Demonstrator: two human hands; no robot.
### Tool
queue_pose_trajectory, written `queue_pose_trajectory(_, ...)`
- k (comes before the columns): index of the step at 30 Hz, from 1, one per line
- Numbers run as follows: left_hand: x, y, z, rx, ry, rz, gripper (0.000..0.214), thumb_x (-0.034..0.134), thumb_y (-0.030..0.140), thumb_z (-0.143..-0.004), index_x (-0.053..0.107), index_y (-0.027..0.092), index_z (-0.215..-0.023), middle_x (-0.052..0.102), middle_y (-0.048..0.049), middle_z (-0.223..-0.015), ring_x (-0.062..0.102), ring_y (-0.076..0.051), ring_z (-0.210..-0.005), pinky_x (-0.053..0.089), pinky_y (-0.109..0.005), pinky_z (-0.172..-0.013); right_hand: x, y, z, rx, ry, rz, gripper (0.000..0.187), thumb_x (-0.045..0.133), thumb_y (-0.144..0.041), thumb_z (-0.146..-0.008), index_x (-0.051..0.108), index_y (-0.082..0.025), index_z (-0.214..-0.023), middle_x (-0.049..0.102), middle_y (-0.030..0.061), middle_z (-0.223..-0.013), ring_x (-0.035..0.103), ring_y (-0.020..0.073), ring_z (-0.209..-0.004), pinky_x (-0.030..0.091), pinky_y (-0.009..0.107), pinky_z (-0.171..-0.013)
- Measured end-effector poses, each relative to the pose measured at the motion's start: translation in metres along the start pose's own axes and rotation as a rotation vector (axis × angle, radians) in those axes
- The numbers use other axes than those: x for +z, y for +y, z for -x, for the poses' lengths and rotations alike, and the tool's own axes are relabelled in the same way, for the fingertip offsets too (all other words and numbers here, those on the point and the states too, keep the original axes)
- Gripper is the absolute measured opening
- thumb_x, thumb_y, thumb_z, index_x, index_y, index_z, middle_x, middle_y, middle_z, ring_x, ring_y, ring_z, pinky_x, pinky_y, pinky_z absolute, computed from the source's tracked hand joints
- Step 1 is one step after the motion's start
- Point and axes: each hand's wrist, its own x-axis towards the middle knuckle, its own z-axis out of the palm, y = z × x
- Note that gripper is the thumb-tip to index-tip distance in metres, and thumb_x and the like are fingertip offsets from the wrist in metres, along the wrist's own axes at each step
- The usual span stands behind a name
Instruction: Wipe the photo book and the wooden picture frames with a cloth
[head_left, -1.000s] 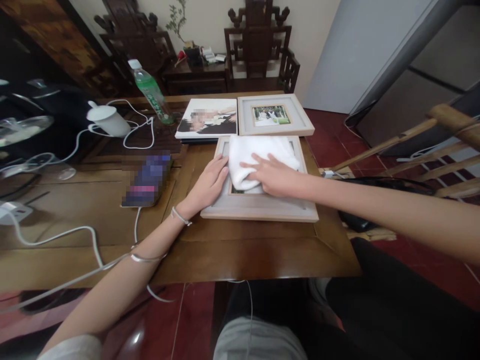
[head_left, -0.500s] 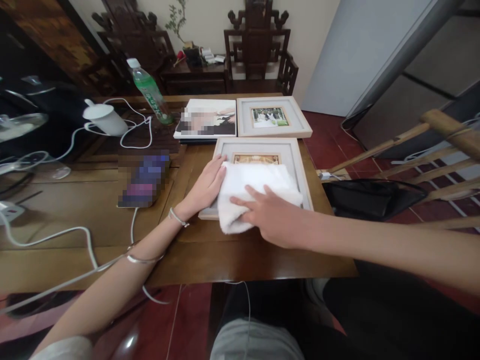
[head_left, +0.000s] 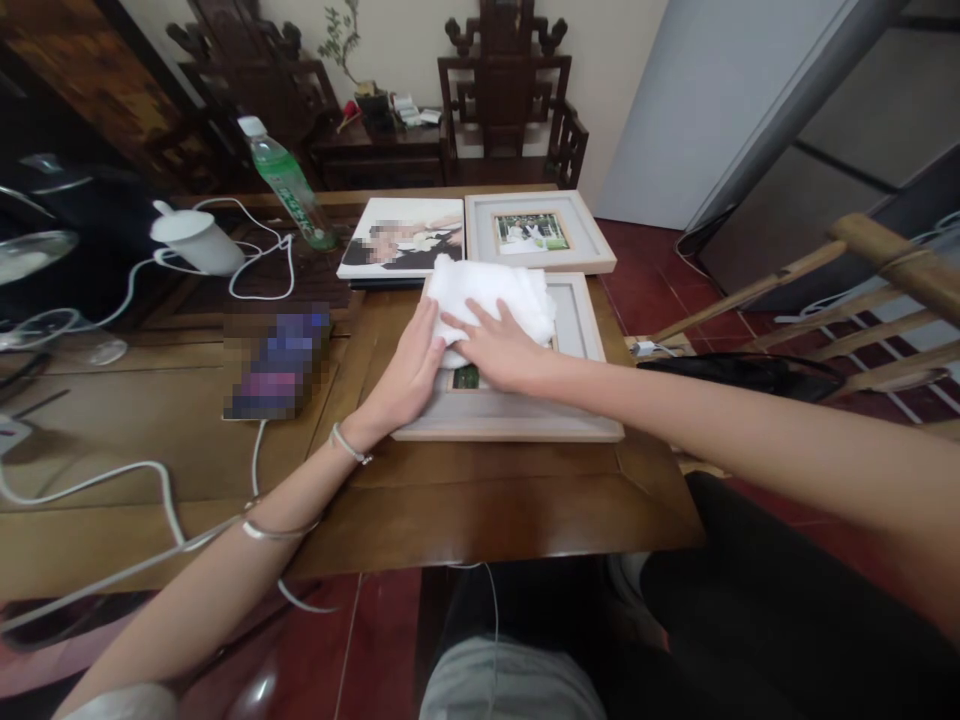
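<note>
A light wooden picture frame (head_left: pixel 502 425) with a pale mat lies flat on the table, its near edge toward me. Over its upper left part is a bunched white towel (head_left: pixel 480 285), which hides most of the picture inside. My right hand (head_left: pixel 491 345) has hold of the towel, pressing it down with fingers spread over its top. My left hand (head_left: pixel 412 370) rests along the frame's left edge, fingers stretched out and thumb raised, its fingertips beside the towel.
Behind lie a second framed photo (head_left: pixel 540 255) and a photo panel (head_left: pixel 409 235) on a dark item. Leftward on the table (head_left: pixel 465 510) are a phone (head_left: pixel 277 365), a green bottle (head_left: pixel 289 185), a lidded white cup (head_left: pixel 199 240) and white cables. A wooden chair (head_left: pixel 885 250) stands at right.
My right hand has slid the towel away from me and to the left, baring the frame's near and right parts. My left hand stays at the left edge, slightly shifted.
</note>
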Motion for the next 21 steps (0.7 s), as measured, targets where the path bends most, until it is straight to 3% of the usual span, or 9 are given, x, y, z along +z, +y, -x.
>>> queue_pose_trajectory(4,0.0,0.004,0.0,0.011,-0.008,-0.059,0.082,0.026,0.07,-0.108,0.035,0.011,-0.164,0.033,-0.02,-0.172,0.032,-0.032,-0.16,0.023,-0.052,-0.133,-0.007,0.031,-0.018,0.064,0.056,0.023,0.055,0.047,0.003,-0.092,0.07,-0.017,-0.138,0.035,0.0088,-0.173,0.022,0.0407,-0.161,0.025,0.07,-0.126)
queue_pose_trajectory(6,0.0,0.006,0.0,0.0,0.008,-0.091,0.076,0.029,0.066,-0.109,0.042,0.012,-0.161,0.043,-0.0196,-0.167,0.041,-0.033,-0.156,0.029,-0.053,-0.131,-0.014,0.046,-0.025,0.14,0.126,-0.011,0.06,0.046,0.005,-0.089,0.067,-0.016,-0.141,0.038,0.0103,-0.172,0.026,0.0394,-0.16,0.032,0.067,-0.124)
queue_pose_trajectory(8,0.0,0.009,-0.001,0.009,-0.005,-0.118,0.069,0.032,0.062,-0.109,0.054,0.012,-0.152,0.054,-0.0185,-0.159,0.048,-0.033,-0.151,0.034,-0.053,-0.129,-0.019,0.053,-0.032,0.209,0.243,-0.048,0.064,0.044,0.006,-0.088,0.062,-0.015,-0.147,0.038,0.012,-0.172,0.029,0.0391,-0.159,0.039,0.064,-0.12)
queue_pose_trajectory(10,-0.001,0.011,-0.002,0.039,-0.031,-0.129,0.06,0.033,0.055,-0.11,0.065,0.014,-0.14,0.062,-0.0163,-0.152,0.052,-0.033,-0.148,0.037,-0.053,-0.128,-0.021,0.051,-0.039,0.172,0.31,-0.051,0.067,0.044,0.005,-0.089,0.058,-0.017,-0.151,0.034,0.0109,-0.173,0.028,0.0391,-0.159,0.038,0.064,-0.121)
queue_pose_trajectory(14,-0.003,0.015,-0.004,0.085,-0.033,-0.129,0.046,0.039,0.041,-0.108,0.075,0.017,-0.122,0.073,-0.0127,-0.138,0.064,-0.031,-0.135,0.045,-0.052,-0.122,-0.014,0.029,-0.056,-0.039,0.172,0.001,0.056,0.053,-0.001,-0.092,0.066,-0.021,-0.142,0.031,0.0069,-0.175,0.021,0.0379,-0.162,0.026,0.065,-0.127)
queue_pose_trajectory(17,-0.004,0.015,-0.004,0.087,-0.027,-0.131,0.04,0.042,0.035,-0.106,0.076,0.019,-0.12,0.074,-0.0106,-0.135,0.067,-0.03,-0.13,0.048,-0.051,-0.119,-0.009,0.021,-0.062,-0.028,0.092,0.017,0.051,0.056,-0.004,-0.093,0.068,-0.02,-0.14,0.03,0.0089,-0.175,0.021,0.0389,-0.162,0.027,0.066,-0.126)
queue_pose_trajectory(21,-0.004,0.011,-0.003,0.097,-0.021,-0.131,0.039,0.045,0.036,-0.105,0.073,0.018,-0.126,0.07,-0.0117,-0.143,0.062,-0.031,-0.138,0.045,-0.053,-0.122,-0.006,0.038,-0.053,0.028,0.066,0.057,0.056,0.053,-0.001,-0.091,0.067,-0.019,-0.142,0.032,0.0089,-0.174,0.021,0.0391,-0.162,0.026,0.069,-0.125)
